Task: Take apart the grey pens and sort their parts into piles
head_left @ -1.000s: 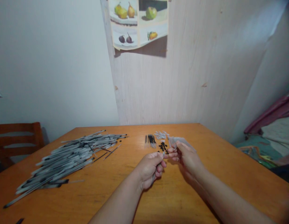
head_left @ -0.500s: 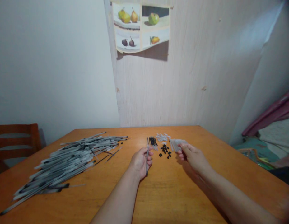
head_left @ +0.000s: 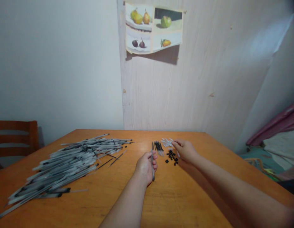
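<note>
Since half a second ago the right hand [head_left: 186, 151] has come away from the clear tubes [head_left: 178, 154], just right of the black caps [head_left: 172, 155], to the white pen tips [head_left: 166, 142] beyond those caps. The left hand [head_left: 144, 164] grips the same slim grey pen barrel [head_left: 153, 171], left of the black caps and reaching nearer the person.

The barrel's long axis runs away from the person, nearly square to the far edge of the worktop [head_left: 175, 199]. Its dark end points back toward the person, and its other end points at the wall. The fingers curl around its middle.

The right hand has thumb and finger drawn together at the tips; whether it pinches one cannot be told. It also hides most of the clear tubes.

Left of the black caps and a little beyond, dark refills [head_left: 159, 147] lie side by side, the leftmost just past the barrel's far end; contact cannot be judged. Well left of the caps spreads a heap of pens [head_left: 63, 169], with loose thin rods [head_left: 116, 159] on its near side.

Farther out, a wooden chair [head_left: 16, 139] stands left of the caps, a fruit picture [head_left: 153, 29] hangs beyond and above them, and purple cloth [head_left: 272, 125] lies far right.
</note>
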Action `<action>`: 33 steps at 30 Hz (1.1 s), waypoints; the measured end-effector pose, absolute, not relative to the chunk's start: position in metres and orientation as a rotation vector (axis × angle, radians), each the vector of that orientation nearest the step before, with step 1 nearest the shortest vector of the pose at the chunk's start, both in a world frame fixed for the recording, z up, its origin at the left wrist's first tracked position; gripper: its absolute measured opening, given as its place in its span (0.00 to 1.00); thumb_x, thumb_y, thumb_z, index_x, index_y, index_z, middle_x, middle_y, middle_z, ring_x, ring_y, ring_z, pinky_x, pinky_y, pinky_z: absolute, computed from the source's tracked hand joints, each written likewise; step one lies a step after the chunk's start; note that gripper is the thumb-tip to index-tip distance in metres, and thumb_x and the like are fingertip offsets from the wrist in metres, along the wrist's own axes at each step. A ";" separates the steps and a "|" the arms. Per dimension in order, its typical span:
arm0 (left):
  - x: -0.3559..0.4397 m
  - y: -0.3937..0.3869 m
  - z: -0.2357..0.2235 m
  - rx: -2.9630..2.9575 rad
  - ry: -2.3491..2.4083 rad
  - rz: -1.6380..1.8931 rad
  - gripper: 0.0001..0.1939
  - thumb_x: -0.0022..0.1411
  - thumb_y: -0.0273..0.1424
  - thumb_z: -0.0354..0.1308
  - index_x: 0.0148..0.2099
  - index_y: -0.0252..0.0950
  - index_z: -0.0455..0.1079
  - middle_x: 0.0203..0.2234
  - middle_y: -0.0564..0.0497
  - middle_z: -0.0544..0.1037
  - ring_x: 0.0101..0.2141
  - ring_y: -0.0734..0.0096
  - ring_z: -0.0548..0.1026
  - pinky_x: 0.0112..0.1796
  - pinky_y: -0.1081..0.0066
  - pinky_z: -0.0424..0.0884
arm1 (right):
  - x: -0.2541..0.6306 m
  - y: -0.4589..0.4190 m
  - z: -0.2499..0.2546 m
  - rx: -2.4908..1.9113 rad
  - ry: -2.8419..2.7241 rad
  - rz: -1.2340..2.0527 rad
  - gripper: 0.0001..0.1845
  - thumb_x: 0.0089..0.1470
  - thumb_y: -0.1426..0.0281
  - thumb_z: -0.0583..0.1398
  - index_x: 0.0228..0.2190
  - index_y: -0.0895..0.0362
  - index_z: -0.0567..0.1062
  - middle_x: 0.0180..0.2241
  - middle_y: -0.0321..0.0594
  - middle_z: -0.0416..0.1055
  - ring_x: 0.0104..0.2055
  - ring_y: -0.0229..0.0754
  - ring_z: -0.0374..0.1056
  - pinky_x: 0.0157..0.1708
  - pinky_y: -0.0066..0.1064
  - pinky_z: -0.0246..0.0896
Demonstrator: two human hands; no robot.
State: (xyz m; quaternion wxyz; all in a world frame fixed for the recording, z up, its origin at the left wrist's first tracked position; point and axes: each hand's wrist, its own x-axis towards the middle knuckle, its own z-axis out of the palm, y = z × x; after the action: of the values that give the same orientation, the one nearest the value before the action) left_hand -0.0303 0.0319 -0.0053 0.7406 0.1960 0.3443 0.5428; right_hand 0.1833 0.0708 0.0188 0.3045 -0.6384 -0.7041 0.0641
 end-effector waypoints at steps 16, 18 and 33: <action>-0.029 0.032 -0.005 0.377 0.775 1.200 0.08 0.61 0.27 0.54 0.43 0.31 0.68 0.23 0.55 0.68 0.17 0.82 0.60 0.18 0.79 0.54 | 0.155 0.132 0.014 -2.028 -2.124 -0.227 0.25 0.64 0.55 0.49 0.49 0.48 0.81 0.63 0.46 0.64 0.64 0.58 0.53 0.58 0.51 0.47; -0.029 0.032 -0.004 0.380 0.776 1.200 0.09 0.62 0.27 0.53 0.43 0.31 0.68 0.23 0.55 0.68 0.17 0.82 0.60 0.18 0.79 0.54 | 0.154 0.134 0.012 -2.032 -2.145 -0.241 0.25 0.64 0.55 0.50 0.49 0.49 0.80 0.64 0.46 0.62 0.66 0.59 0.50 0.60 0.52 0.45; -0.028 0.034 -0.006 0.375 0.797 1.196 0.08 0.62 0.28 0.53 0.42 0.31 0.69 0.24 0.54 0.68 0.17 0.82 0.60 0.18 0.79 0.54 | 0.159 0.147 -0.001 -2.049 -2.122 -0.246 0.24 0.64 0.55 0.50 0.52 0.49 0.79 0.66 0.46 0.60 0.70 0.62 0.44 0.62 0.54 0.42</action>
State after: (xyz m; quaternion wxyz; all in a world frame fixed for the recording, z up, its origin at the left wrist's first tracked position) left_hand -0.0278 0.0335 -0.0063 0.7366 0.1708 0.3630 0.5445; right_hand 0.1591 0.1470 -0.0008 0.0906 -0.6893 -0.7140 -0.0827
